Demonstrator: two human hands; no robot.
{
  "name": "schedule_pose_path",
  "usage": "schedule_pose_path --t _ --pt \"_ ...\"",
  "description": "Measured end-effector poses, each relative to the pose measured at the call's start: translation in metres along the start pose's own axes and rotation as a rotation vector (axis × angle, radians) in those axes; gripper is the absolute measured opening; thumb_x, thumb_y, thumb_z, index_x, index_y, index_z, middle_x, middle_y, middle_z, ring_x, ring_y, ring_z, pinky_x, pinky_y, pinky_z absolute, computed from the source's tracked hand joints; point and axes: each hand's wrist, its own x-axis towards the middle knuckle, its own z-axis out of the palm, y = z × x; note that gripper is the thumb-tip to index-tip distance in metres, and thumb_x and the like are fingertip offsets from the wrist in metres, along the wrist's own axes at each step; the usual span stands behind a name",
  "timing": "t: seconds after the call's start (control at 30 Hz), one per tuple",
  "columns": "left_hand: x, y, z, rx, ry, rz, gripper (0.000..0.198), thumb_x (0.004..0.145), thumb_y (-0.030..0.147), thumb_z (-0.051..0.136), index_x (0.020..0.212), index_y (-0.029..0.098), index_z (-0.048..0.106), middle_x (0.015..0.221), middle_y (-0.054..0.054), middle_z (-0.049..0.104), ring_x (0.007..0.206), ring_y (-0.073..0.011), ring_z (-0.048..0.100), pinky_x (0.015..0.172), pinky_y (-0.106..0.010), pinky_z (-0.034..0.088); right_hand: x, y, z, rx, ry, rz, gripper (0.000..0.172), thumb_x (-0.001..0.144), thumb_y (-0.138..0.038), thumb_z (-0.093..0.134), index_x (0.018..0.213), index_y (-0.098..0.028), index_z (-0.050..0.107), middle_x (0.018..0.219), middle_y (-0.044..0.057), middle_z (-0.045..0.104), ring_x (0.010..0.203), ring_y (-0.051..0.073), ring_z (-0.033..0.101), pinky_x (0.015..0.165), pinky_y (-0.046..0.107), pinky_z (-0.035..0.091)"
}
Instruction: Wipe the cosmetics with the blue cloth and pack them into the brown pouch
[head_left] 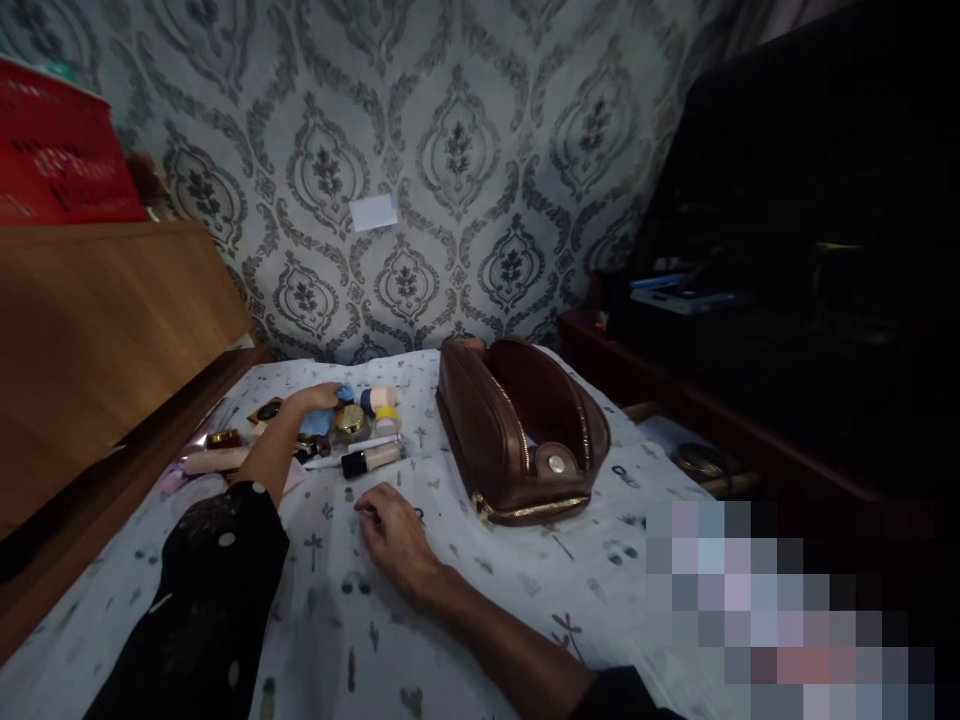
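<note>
Here, left hand (319, 397) at a blue item (345, 393) — grip unclear, right hand (397, 538) — released, loosely curled, over patterned cloth (390, 640)

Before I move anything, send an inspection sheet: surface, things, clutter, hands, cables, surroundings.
Surface: white printed cloth, lightly creased.
Things: brown bag unzipped, standing open; black-and-beige tube lying flat; gold-lidded jar and yellow-lidded jar close together.
Clutter: red box on wooden furniture, left.
Hands: left hand at a blue item, grip unclear; right hand loosely curled near the tube, nothing visible in it.
Cables: nothing seen.
Surroundings: patterned wall behind; far right dark, lower right pixelated.
</note>
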Motion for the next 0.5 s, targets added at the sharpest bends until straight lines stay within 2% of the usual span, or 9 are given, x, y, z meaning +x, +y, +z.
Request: schedule_pose_path --t 0.13,0.23,0.37,0.5 --pt "0.005 0.004 -0.007 0.162 -0.126 -0.031 0.031 0.092 0.038 0.060 0.112 0.014 0.062 0.111 -0.007 0.064 0.096 -0.0206 0.064 0.084 -0.040 0.055 0.000 0.001 0.001 0.001 -0.015 0.007 0.023 0.080 -0.005 0.051 0.094 -0.016 0.066 0.099 0.008 0.064 0.088 0.019 0.059 0.082 0.031 0.048" --pt "0.003 0.011 -0.005 0.266 -0.133 -0.066 0.030 0.092 0.038 0.061 0.110 0.014 0.062 0.110 -0.007 0.064 0.097 -0.0209 0.063 0.085 -0.041 0.054 0.001 0.002 0.002 -0.003 -0.012 0.008 0.024 0.079 -0.004 0.051 0.094 -0.016 0.066 0.099 0.008 0.063 0.088 0.019 0.058 0.083 0.032 0.048" --pt "-0.011 0.021 0.005 0.344 0.007 -0.118 0.033 0.091 0.036 0.061 0.118 0.016 0.059 0.118 -0.010 0.063 0.106 -0.0240 0.061 0.091 -0.045 0.050 0.003 0.003 0.003 -0.004 -0.003 0.008 0.026 0.077 -0.003 0.051 0.093 -0.017 0.066 0.097 0.007 0.063 0.089 0.019 0.058 0.084 0.032 0.048" --pt "-0.033 0.026 0.004 0.331 0.216 -0.174 0.040 0.087 0.032 0.061 0.124 0.018 0.052 0.116 -0.016 0.065 0.109 -0.0307 0.061 0.086 -0.040 0.048 0.002 0.004 0.003 0.006 -0.009 -0.009 0.025 0.077 -0.004 0.051 0.091 -0.018 0.065 0.096 0.006 0.062 0.087 0.018 0.059 0.083 0.031 0.048"
